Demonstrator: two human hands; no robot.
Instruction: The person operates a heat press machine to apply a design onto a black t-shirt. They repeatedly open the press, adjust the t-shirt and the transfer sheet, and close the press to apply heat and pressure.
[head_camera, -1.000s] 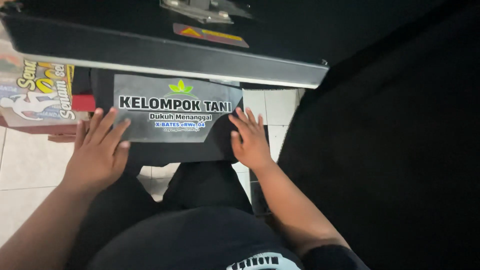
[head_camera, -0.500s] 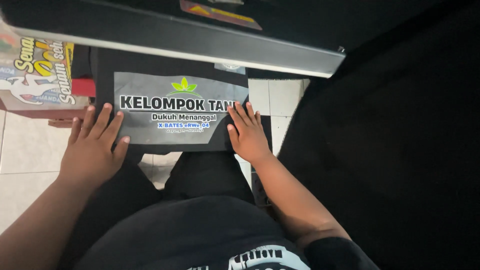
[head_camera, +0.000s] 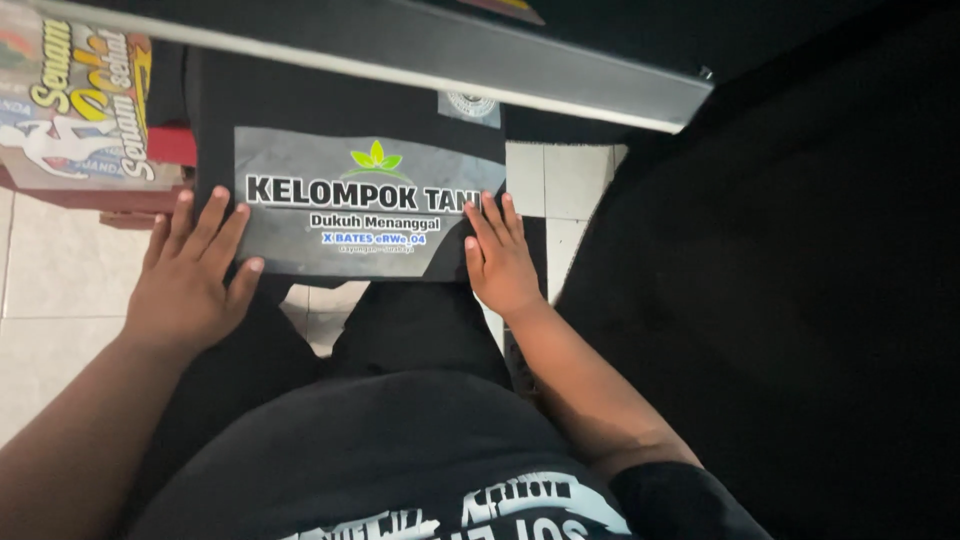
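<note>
While we look straight down from the head camera, both hands lie flat with the fingers spread and released, not curled around anything. Our left hand (head_camera: 188, 285) presses on the lower left corner of the grey transfer film (head_camera: 360, 205), fingertips on the film and palm on the black shirt (head_camera: 300, 100) under it. Our right hand (head_camera: 500, 262) does the same at the lower right corner, fingers together and pointing up over the film's edge.

The film is a grey see-through sheet with white lettering, a line of blue, and a small green leaf mark on top. It sits square on the shirt, just below the shirt's neck label (head_camera: 470, 106). The shirt is draped over the lower bed of the heat press, and the press's upper plate (head_camera: 420, 55) hangs above it with its pale metal edge running slantwise across the top.

No containers here, honestly. The closest thing is a printed cardboard piece (head_camera: 75, 100) at the upper left with a red edge beside it. Underneath is a pale tiled floor (head_camera: 60, 290), and a big dark cloth (head_camera: 800, 300) fills the right side.
</note>
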